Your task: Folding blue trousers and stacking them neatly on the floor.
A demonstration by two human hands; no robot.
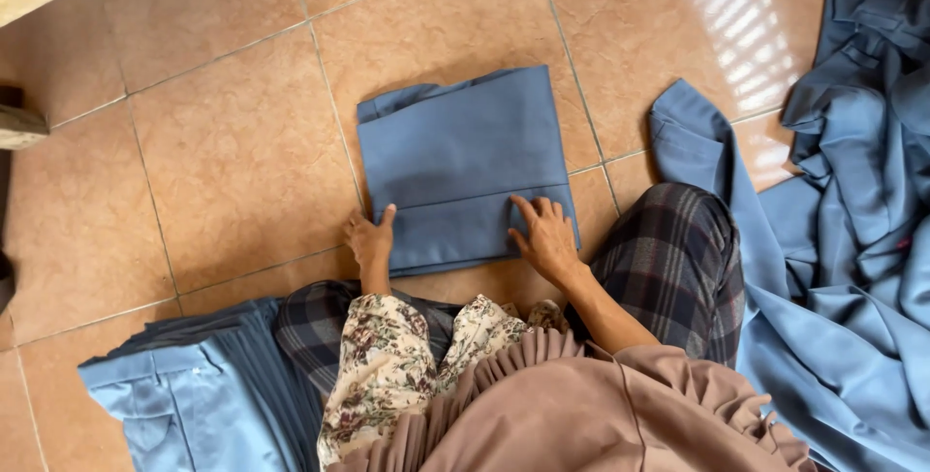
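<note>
At frame centre, 1 folded blue garment [463,168] lies flat on the tiled floor [232,152]. The 2 hands press its near edge: left hand [371,239] at the lower-left corner, fingers together, right hand [544,236] lower right, fingers spread. A loose blue pile [852,239], perhaps several pieces, fills the right; 1 folded stack [194,394] sits lower left.

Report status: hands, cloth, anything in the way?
Left hand and right hand flat on folded blue cloth, near edge. Cloth squared on tile floor. Loose blue pile off right, apart.
</note>
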